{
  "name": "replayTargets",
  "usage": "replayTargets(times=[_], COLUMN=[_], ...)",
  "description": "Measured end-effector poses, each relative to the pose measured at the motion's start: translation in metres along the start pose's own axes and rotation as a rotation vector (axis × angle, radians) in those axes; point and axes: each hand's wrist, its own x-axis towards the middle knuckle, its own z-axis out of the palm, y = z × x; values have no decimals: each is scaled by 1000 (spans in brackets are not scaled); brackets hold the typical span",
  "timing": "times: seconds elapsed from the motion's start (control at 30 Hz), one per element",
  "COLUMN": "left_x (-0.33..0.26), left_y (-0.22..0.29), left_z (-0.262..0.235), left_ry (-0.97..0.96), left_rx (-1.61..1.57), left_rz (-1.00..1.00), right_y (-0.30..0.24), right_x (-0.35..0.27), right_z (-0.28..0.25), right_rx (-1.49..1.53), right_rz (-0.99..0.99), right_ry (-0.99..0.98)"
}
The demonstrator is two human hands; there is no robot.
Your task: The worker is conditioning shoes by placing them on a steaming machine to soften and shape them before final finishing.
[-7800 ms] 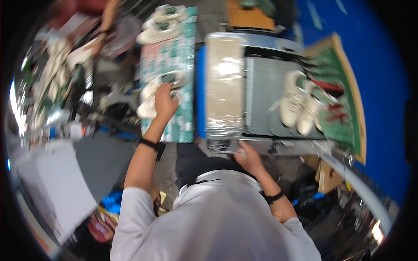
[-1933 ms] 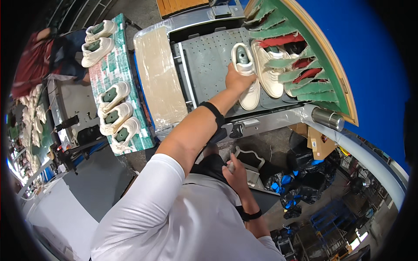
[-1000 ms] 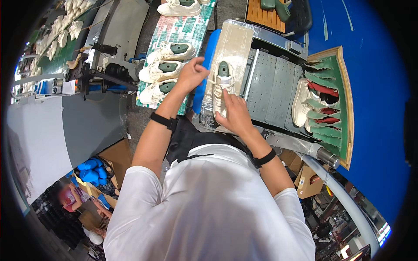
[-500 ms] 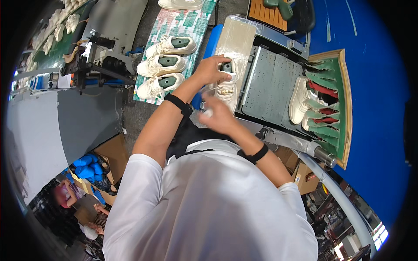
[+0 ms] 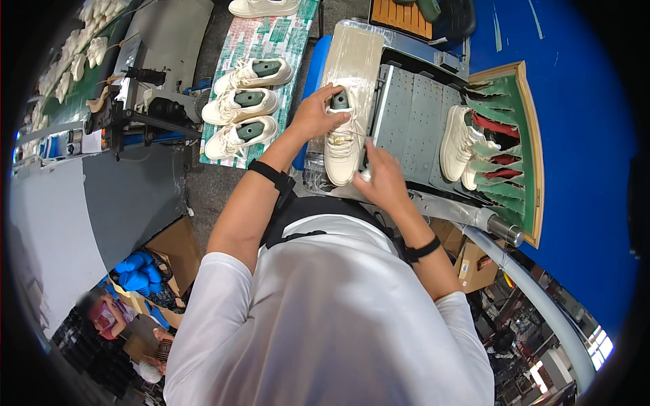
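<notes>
A cream lace-up sneaker [image 5: 342, 162] stands on the film-wrapped board [image 5: 352, 57] in front of me, its toe toward my body. Inside its opening sits a dark green shoe last [image 5: 340, 101]. My left hand [image 5: 317, 116] grips the shoe's collar from the left, thumb and fingers on either side of the opening. Right of the toe, my right hand [image 5: 386, 177] is closed around a thin tool with a white end [image 5: 366, 176]. The tool's slim tip points toward the laces [image 5: 341, 137]; whether it hooks them cannot be made out.
Several cream sneakers with green lasts [image 5: 249, 99] stand on a patterned board [image 5: 271, 40] to the left. At right, more sneakers [image 5: 458, 143] lie on a perforated metal conveyor [image 5: 413, 122], by a wooden-framed opening [image 5: 539, 162] with torn green flaps. A metal roller [image 5: 506, 230] juts out near my right side.
My right hand has swung from the left of the laces across to the shoe's right side, with the tool. My left hand stays on the collar. The whole view has shifted slightly.
</notes>
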Motion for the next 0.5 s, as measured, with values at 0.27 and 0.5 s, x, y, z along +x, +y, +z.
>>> replayTargets(times=[0.27, 0.5], left_x=[1, 4], left_y=[7, 8], left_z=[6, 5], left_ry=[-4, -7], left_rx=[3, 1], left_rz=[-20, -28], right_y=[-19, -19], right_x=[5, -4], right_z=[-1, -4], right_rx=[200, 22], right_rz=[42, -19], right_ry=[11, -45])
